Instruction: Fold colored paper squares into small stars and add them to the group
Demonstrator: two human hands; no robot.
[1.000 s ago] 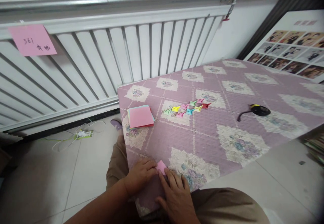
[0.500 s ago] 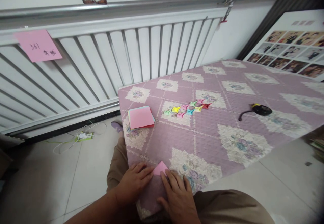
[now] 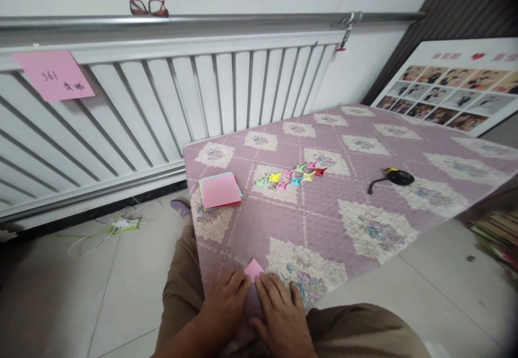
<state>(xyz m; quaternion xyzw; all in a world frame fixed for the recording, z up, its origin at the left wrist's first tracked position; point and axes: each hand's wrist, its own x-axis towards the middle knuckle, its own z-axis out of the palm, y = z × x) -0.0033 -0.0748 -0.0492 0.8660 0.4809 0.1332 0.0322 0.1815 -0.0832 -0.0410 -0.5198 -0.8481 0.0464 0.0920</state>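
A small folded piece of pink paper (image 3: 253,269) lies near the front edge of the cloth-covered table, its point facing away from me. My left hand (image 3: 226,301) has bent fingers with the tips pinching the paper's left corner. On the other side, my right hand (image 3: 279,309) lies flat with fingers stretched, the fingertips on the paper's right corner and the thumb apart. Part of the paper is hidden beneath my fingers. Beyond my hands sits a stack of coloured square paper (image 3: 221,190), pink on top. Right of it stand several small folded paper pieces (image 3: 297,181) in two rows.
A black tape measure (image 3: 400,177) with a strap rests toward the table's right. Behind the table (image 3: 275,220) runs a white radiator (image 3: 220,94) with a pink note (image 3: 56,75). Glasses (image 3: 149,7) sit on the pipe. A power strip (image 3: 126,224) lies on the floor.
My left hand has moved in closer to my right hand, its fingers more bent at the paper's corner. The camera view has shifted slightly.
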